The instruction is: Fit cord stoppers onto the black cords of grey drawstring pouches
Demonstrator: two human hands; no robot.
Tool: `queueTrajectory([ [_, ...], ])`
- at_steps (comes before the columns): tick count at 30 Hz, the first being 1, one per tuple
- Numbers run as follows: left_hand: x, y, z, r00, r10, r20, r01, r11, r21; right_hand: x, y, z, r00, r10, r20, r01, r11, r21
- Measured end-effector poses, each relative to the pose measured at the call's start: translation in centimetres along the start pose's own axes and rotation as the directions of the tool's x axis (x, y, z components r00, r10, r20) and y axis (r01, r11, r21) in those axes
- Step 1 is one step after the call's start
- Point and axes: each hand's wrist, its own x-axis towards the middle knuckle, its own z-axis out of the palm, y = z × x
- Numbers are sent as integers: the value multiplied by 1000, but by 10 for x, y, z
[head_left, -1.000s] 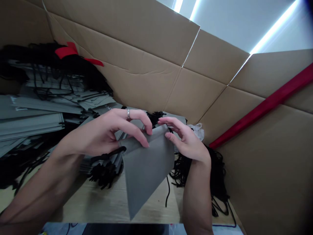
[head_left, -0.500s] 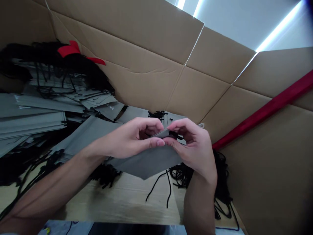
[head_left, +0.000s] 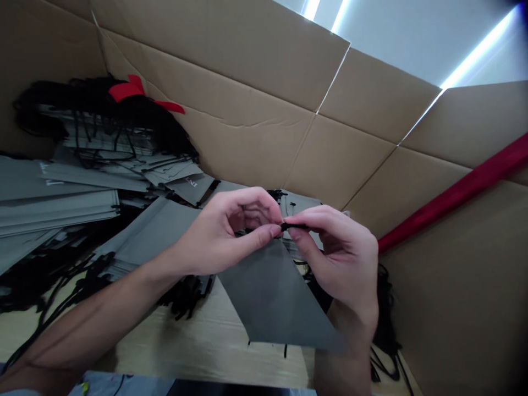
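A grey paper bag (head_left: 280, 297), flat and tilted, hangs beneath my hands over the table. My left hand (head_left: 243, 231) is closed in a pinch at its upper edge, thumb against forefinger. Just to the right, my right hand (head_left: 338, 247) pinches a short length of black cord (head_left: 295, 226) between thumb and forefinger. The fingertips of both hands nearly meet where the cord joins the bag's edge. My fingers partly hide that edge.
Stacks of grey bags (head_left: 74, 206) with black cords fill the left side. A bundle of black cords (head_left: 165, 126) with a red strip (head_left: 127, 91) lies behind. More cords (head_left: 385, 313) lie at right. Cardboard walls (head_left: 247, 99) enclose the back and right; a red band (head_left: 462, 192) crosses them.
The bag has swung from nearly edge-on to hanging down with its face showing. My right hand has moved slightly right and now pinches the cord. The view has shifted a little.
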Motion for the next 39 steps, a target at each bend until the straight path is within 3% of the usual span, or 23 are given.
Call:
queueTrajectory([
  [7,-5,-3,6,986,141,-85,-135,989,65,-3,-2,2,998,66,11,-67,997,34],
  [11,-8,-2,8,980,163,-110,-153,984,93,-3,-4,6,998,64,3,-64,996,59],
  [16,-8,-3,9,956,214,-199,-177,966,189,-4,-8,12,984,55,-168,-31,990,139],
  [18,-8,-4,10,934,270,-233,-206,942,266,-5,-10,13,985,5,-174,15,993,113],
  [24,-9,-6,11,929,323,-181,-252,909,333,-6,-11,10,996,-85,-30,84,996,-40],
  [33,-11,-1,8,934,344,-99,-308,912,270,-10,-7,6,992,-26,-126,20,999,-47],
  [36,-10,-2,6,911,404,-80,-356,870,340,-9,-7,7,991,-40,-130,33,998,-56],
  [39,-10,-2,5,852,522,-44,-444,764,469,-7,-8,8,991,-61,-119,52,996,-71],
])
